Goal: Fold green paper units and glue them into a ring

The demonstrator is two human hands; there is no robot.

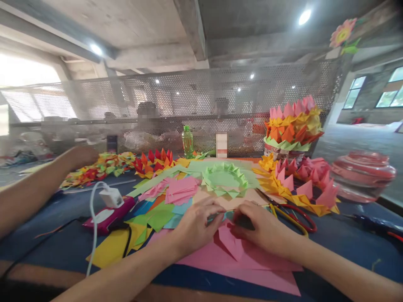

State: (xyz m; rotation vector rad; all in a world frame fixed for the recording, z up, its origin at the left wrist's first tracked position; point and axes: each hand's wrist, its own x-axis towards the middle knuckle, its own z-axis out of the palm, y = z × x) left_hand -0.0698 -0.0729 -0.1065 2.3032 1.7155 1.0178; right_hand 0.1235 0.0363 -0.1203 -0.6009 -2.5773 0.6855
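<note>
A pink folded paper [232,244] with a pointed lower end is between my hands, above flat pink sheets [267,274]. My left hand [199,221] pinches its upper left edge with thumb and forefinger. On the other side, the curled fingers of my right hand [262,226] grip its upper right part; the fingertips are partly hidden. Just beyond my hands lies a ring of folded light green paper points [206,184]. Scissors with red and yellow handles [310,220] rest to the right of my right hand.
A co-worker's arm [40,184] reaches in from the left over paper pieces [116,163]. Nearer are a purple power strip [110,218] and white charger [111,197]. Stacked paper rings [294,126], a water jug [362,176] and a green bottle [187,142] stand farther back.
</note>
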